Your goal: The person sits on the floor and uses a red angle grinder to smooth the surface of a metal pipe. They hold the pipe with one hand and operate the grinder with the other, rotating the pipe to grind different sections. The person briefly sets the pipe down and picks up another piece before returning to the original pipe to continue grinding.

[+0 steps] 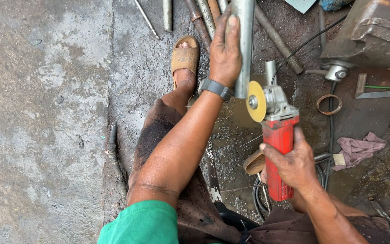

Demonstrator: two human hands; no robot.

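My left hand (pixel 225 49) grips a grey metal pipe (pixel 243 40) that runs up and out of the top of the view; a dark watch sits on that wrist. My right hand (pixel 294 163) holds a red angle grinder (pixel 278 144) by its body. The grinder's yellow disc (pixel 255 101) stands on edge right at the pipe's lower end. A few thin sparks or metal slivers show below the pipe's end.
Several rusty rods and pipes (pixel 204 20) lie at the top. My sandalled foot (pixel 184 58) rests on the concrete. A heavy metal block (pixel 371 34), a metal ring (pixel 329 104), a pink rag (pixel 357 149), a black cable (pixel 330 131) and a hose (pixel 113 153) lie around.
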